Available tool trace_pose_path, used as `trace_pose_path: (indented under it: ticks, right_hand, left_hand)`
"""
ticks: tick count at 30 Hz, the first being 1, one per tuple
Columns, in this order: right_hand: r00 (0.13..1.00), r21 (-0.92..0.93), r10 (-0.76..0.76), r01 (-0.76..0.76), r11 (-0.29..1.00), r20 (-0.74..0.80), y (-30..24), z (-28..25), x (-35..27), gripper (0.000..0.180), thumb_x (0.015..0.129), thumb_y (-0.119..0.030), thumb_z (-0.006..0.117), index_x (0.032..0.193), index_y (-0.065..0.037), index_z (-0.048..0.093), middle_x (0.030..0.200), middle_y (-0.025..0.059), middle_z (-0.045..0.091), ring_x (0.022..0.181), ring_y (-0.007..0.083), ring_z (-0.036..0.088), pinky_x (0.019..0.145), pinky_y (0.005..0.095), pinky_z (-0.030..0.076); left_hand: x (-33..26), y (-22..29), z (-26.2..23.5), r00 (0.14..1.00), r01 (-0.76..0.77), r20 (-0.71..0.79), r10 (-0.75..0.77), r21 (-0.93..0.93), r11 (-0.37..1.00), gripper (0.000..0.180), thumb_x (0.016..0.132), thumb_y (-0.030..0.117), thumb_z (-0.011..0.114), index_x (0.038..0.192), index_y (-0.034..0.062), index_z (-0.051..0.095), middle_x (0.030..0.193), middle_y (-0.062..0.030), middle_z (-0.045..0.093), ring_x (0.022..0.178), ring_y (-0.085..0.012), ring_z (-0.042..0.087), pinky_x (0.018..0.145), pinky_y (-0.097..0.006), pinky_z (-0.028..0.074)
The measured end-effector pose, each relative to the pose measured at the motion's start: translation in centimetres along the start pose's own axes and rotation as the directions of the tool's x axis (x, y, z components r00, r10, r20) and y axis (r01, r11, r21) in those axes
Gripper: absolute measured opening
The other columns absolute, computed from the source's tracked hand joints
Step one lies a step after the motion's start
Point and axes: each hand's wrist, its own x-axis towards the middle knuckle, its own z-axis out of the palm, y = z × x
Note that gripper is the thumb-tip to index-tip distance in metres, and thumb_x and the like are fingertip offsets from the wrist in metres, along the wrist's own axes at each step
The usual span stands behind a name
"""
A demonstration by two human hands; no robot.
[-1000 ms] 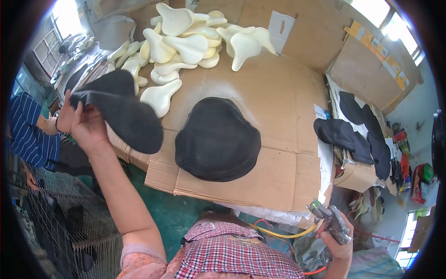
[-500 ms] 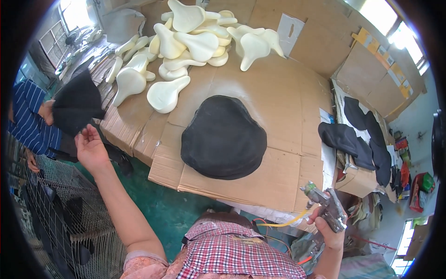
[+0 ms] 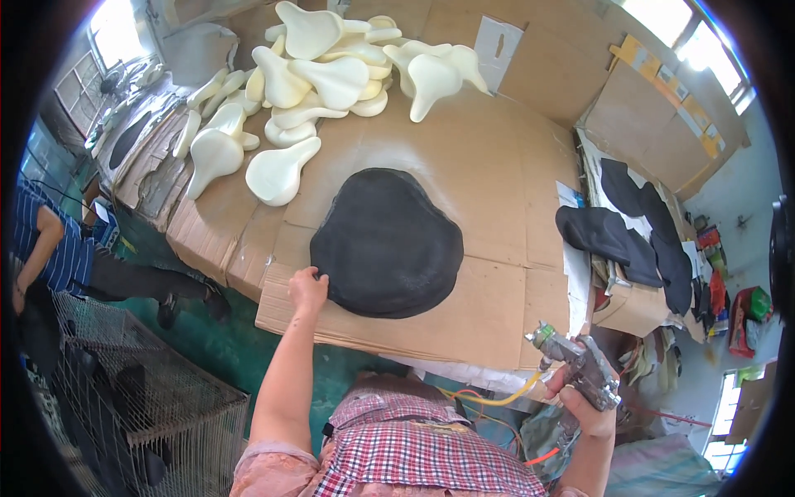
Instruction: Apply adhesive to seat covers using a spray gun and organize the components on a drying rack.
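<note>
A black saddle-shaped sheet, with layered edges like a stack of covers, lies flat on the cardboard-covered table in front of me. My left hand is at its near left edge, fingers pinched on the rim. In my right hand, off the table's front right corner, is a metal spray gun. A yellow hose runs by the gun, whose nozzle end points up and left.
Cream foam bicycle saddles pile up at the back left. More black pieces lie on a side stand at right. A wire mesh cage stands at lower left. Near it is a co-worker in a striped shirt.
My left hand has come back from the far left, where it reached by a black piece at the co-worker's hand, to the sheet's edge. The co-worker has lowered their arm. The spray gun stays held.
</note>
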Motion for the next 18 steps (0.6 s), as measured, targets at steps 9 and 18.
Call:
trace_pose_path:
  ticks: [9, 18]
  right_hand:
    - [0.994, -0.119, 0.045, -0.033, 0.992, 0.098, 1.2, -1.4, 0.1, 0.062, 0.069, 0.000, 0.070, 0.126, 0.002, 0.045, 0.084, 0.0080, 0.060, 0.070, 0.0129, 0.058, 0.066, 0.0255, 0.048]
    - [0.948, -0.297, 0.117, -0.025, 0.955, 0.297, 0.5, -1.9, -1.2, 0.055, 0.068, 0.002, 0.066, 0.121, 0.004, 0.050, 0.078, 0.0072, 0.060, 0.071, 0.0113, 0.057, 0.065, 0.0243, 0.047]
  left_hand:
    - [0.1, 2.7, -1.2, 0.998, -0.057, -0.016, 0.057, 0.018, 0.998, 0.011, 0.069, 0.008, 0.066, 0.079, 0.0062, 0.063, 0.091, -0.0108, 0.060, 0.086, -0.0275, 0.058, 0.073, -0.037, 0.048]
    - [0.0, 2.5, 0.3, 0.887, 0.424, 0.225, -0.403, -0.742, 0.520, 0.039, 0.074, 0.001, 0.062, 0.111, 0.0031, 0.049, 0.094, -0.0092, 0.057, 0.075, -0.0188, 0.057, 0.060, -0.035, 0.051]
